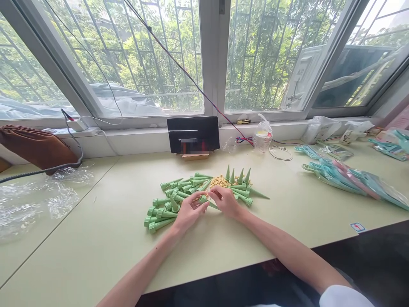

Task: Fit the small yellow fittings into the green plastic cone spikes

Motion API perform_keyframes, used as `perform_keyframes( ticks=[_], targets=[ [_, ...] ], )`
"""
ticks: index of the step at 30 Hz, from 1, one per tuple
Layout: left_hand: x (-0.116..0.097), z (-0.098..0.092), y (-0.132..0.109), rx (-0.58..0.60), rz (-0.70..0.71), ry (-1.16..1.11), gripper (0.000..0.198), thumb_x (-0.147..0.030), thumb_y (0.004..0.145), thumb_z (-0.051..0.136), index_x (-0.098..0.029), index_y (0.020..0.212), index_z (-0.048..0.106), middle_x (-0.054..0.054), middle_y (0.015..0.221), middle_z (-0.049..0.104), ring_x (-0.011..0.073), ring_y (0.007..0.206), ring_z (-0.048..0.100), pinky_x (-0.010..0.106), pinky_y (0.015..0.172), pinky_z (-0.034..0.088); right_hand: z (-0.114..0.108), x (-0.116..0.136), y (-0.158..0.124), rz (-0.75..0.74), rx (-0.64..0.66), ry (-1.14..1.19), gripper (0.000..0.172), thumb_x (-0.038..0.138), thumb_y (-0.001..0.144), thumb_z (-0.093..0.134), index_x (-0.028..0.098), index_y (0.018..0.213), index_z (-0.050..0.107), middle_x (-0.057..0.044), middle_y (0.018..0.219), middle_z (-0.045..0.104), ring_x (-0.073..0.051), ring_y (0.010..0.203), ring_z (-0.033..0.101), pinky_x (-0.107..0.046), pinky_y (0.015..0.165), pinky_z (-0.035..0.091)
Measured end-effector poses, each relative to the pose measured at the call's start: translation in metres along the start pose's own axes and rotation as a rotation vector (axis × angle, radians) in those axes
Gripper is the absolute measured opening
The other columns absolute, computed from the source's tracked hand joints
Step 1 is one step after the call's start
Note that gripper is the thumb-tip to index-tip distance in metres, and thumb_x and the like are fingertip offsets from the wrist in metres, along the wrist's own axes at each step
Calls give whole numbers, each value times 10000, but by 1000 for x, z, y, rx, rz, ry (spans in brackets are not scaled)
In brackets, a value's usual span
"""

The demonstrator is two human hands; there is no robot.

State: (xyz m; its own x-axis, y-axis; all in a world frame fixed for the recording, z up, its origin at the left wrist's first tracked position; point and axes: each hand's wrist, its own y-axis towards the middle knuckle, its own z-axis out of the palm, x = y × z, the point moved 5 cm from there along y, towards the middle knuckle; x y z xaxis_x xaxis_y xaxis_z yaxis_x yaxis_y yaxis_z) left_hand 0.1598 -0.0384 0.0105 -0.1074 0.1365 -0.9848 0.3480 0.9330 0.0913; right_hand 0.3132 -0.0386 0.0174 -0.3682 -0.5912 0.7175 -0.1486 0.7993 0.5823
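Observation:
My left hand [191, 209] is closed around the wide ribbed end of a green plastic cone spike [212, 205], whose narrow tip points right, under my other hand. My right hand [226, 202] pinches with thumb and forefinger right at that wide end; what is between the fingertips is too small to make out. Behind my hands lies a heap of small yellow pieces [218, 181]. To the left, many similar green cone spikes [161, 213] lie piled on the table. Several green spikes standing upright [238, 175], tips up, are behind my right hand, with others lying beside them.
A dark tablet [193, 134] leans on a stand by the window sill. Packaged teal and pink items [351, 175] lie on the right. A bagged cup [263, 138] and a white cable [280, 153] are at the back. Clear plastic wrap [64, 194] and a brown bag [38, 147] sit left.

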Motion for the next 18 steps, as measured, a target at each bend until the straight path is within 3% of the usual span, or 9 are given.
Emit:
perform_keyframes(
  ticks=[6, 12, 18],
  targets=[
    [2, 1, 0, 42, 13, 14, 396, -344, 805, 697, -168, 1154, 635, 20, 791, 657, 140, 629, 612, 310, 688, 542, 0, 1, -1, -26, -5, -8, 205, 289, 962, 490, 185, 822, 598, -9, 674, 590, -125, 560, 476, -246, 548, 387],
    [0, 0, 1, 8, 34, 4, 360, -353, 808, 697, -165, 1105, 616, -3, 760, 611, 138, 613, 631, 332, 725, 548, 1, 2, 0, -31, 12, -17, 217, 295, 963, 480, 186, 812, 592, 2, 655, 556, -121, 549, 452, -246, 544, 382],
    [-5, 1, 0, -19, 9, -7, 364, -375, 794, 708, -174, 1077, 598, -4, 788, 586, 140, 614, 630, 318, 671, 554, 1, 2, -1, -30, 31, -12, 223, 303, 970, 469, 189, 816, 583, -4, 670, 567, -124, 560, 461, -249, 550, 388]
  ],
)
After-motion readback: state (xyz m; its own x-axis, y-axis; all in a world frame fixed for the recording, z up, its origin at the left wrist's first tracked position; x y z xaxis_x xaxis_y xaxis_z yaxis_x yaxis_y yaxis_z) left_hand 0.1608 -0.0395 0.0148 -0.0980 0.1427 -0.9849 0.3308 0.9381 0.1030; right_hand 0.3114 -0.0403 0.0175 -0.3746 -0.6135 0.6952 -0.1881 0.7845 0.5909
